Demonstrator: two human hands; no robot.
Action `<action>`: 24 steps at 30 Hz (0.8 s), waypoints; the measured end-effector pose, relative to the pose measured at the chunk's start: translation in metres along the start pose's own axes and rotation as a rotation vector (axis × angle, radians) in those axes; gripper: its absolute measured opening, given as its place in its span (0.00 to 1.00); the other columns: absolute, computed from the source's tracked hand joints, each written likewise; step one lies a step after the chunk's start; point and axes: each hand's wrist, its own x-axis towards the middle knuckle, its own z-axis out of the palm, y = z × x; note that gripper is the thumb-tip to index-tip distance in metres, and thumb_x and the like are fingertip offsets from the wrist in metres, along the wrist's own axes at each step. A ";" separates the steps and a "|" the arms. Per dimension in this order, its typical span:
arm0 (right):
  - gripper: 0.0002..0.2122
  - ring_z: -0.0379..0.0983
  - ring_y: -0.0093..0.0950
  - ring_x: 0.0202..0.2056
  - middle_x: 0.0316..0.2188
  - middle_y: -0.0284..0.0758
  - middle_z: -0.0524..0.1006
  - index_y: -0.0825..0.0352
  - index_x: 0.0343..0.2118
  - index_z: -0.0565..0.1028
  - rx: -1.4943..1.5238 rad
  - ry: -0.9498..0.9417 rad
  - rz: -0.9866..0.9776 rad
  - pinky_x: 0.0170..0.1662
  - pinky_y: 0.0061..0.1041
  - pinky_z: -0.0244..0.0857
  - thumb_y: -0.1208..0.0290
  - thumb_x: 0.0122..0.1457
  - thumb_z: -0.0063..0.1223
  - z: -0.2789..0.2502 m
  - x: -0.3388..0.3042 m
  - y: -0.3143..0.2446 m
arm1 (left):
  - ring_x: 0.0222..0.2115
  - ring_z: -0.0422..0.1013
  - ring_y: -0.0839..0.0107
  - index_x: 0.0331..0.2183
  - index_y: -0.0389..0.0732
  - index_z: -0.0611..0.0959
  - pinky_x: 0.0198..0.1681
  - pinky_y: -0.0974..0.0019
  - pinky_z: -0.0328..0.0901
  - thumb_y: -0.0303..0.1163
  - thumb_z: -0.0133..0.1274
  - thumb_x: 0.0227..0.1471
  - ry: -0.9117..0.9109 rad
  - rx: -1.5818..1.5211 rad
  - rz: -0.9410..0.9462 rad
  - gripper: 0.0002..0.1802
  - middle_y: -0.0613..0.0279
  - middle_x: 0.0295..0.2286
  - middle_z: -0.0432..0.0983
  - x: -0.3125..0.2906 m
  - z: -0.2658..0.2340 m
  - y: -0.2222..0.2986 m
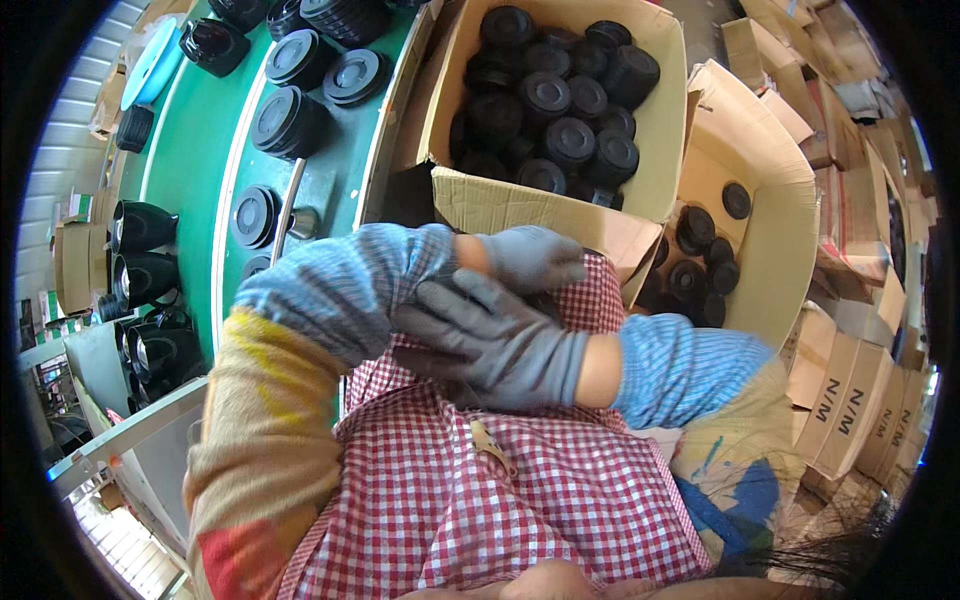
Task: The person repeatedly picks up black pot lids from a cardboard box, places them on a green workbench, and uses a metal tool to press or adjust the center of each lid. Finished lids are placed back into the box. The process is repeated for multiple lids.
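Observation:
Both my hands wear grey gloves and cross in front of my red-and-white checked apron [520,480]. My left hand [530,258] reaches to the right, its fingers loosely bent with no object seen in them. Bare skin shows between its glove and the bunched blue striped sleeve cover [350,275] on that forearm. My right hand [495,340] lies across the left forearm, its fingers on the cuff of that sleeve cover, seeming to grip it; the fingertips are partly hidden. A matching sleeve cover [685,365] is on my right forearm.
Ahead stands a cardboard box [560,200] of black round lids; another box [750,260] with fewer lids is to its right. On the left, a green conveyor belt [190,170] and side ledge hold stacked lids [290,120] and black pots [145,228]. Cartons [840,390] crowd the right.

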 end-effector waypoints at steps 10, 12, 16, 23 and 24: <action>0.26 0.50 0.39 0.71 0.68 0.37 0.59 0.52 0.58 0.74 0.240 -0.161 0.013 0.69 0.51 0.50 0.49 0.58 0.55 -0.022 -0.046 0.059 | 0.49 0.74 0.51 0.50 0.43 0.82 0.53 0.48 0.69 0.43 0.56 0.60 0.058 -0.258 0.318 0.20 0.50 0.50 0.75 -0.042 0.019 -0.058; 0.31 0.41 0.49 0.72 0.72 0.39 0.53 0.47 0.63 0.71 0.009 -0.035 -0.050 0.68 0.65 0.30 0.45 0.55 0.53 -0.005 -0.025 0.024 | 0.46 0.76 0.49 0.46 0.40 0.83 0.51 0.48 0.69 0.46 0.54 0.61 0.008 -0.270 0.001 0.21 0.46 0.44 0.79 -0.032 0.012 -0.049; 0.26 0.40 0.45 0.73 0.71 0.38 0.57 0.48 0.63 0.71 -0.087 0.071 0.072 0.70 0.60 0.25 0.47 0.62 0.45 0.007 -0.006 0.005 | 0.42 0.78 0.48 0.46 0.38 0.82 0.48 0.49 0.70 0.50 0.52 0.61 -0.030 0.058 -0.078 0.25 0.46 0.39 0.81 -0.008 -0.007 -0.010; 0.31 0.56 0.42 0.69 0.63 0.48 0.66 0.68 0.66 0.63 0.602 0.499 0.654 0.72 0.36 0.44 0.47 0.73 0.30 -0.014 -0.069 0.050 | 0.55 0.70 0.51 0.56 0.34 0.73 0.57 0.56 0.68 0.32 0.51 0.60 0.096 -0.468 -0.137 0.24 0.41 0.54 0.71 -0.095 -0.001 -0.016; 0.32 0.56 0.42 0.69 0.64 0.48 0.65 0.69 0.66 0.62 0.591 0.426 0.614 0.71 0.36 0.45 0.46 0.72 0.31 -0.002 -0.069 0.045 | 0.55 0.69 0.47 0.59 0.33 0.69 0.59 0.54 0.66 0.30 0.49 0.59 0.263 -0.545 -0.170 0.27 0.39 0.55 0.68 -0.107 0.014 0.008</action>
